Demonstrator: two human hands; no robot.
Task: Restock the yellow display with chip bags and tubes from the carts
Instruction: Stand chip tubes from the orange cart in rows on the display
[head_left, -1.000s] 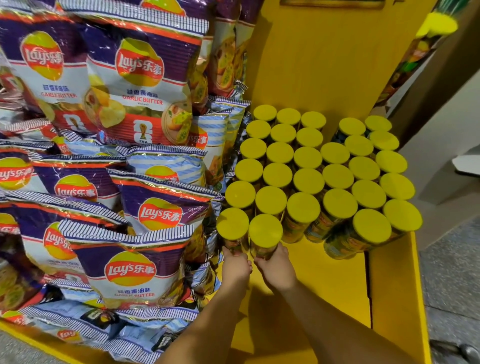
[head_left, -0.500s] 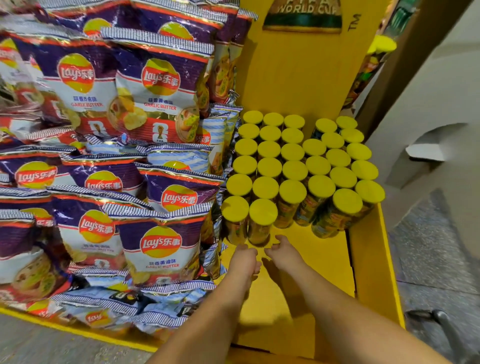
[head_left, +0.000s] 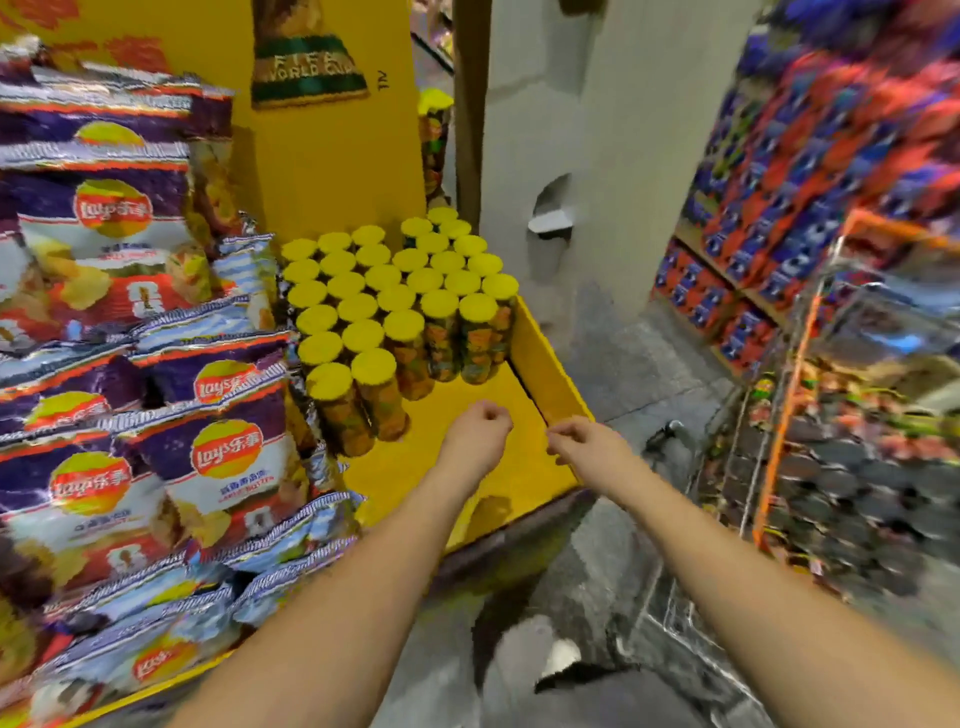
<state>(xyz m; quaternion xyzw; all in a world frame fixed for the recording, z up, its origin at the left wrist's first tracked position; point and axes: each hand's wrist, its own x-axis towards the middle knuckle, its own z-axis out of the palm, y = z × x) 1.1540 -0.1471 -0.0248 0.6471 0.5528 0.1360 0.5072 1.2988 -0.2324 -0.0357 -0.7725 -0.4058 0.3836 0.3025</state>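
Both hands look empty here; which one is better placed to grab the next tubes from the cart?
Right, probably. The right hand is already past the yellow display's side wall, nearest the wire cart. The left hand hovers empty over the bare tray floor near the tubes.

Yellow-lidded chip tubes (head_left: 395, 291) stand at the back of the yellow cardboard display tray (head_left: 550, 374). Purple foil chip bags (head_left: 156, 364) are stacked to their left. A wire cart (head_left: 831, 415) stands to the right.

The display (head_left: 332, 156) is plain yellow, with a green-banded panel (head_left: 309, 62) lettered in white. The tubes (head_left: 384, 312) have yellow lids and mottled orange-green sides. The chip bags (head_left: 223, 447) are purple and white with striped silver edges and red-and-yellow logos. The cart (head_left: 789, 395) has an orange frame
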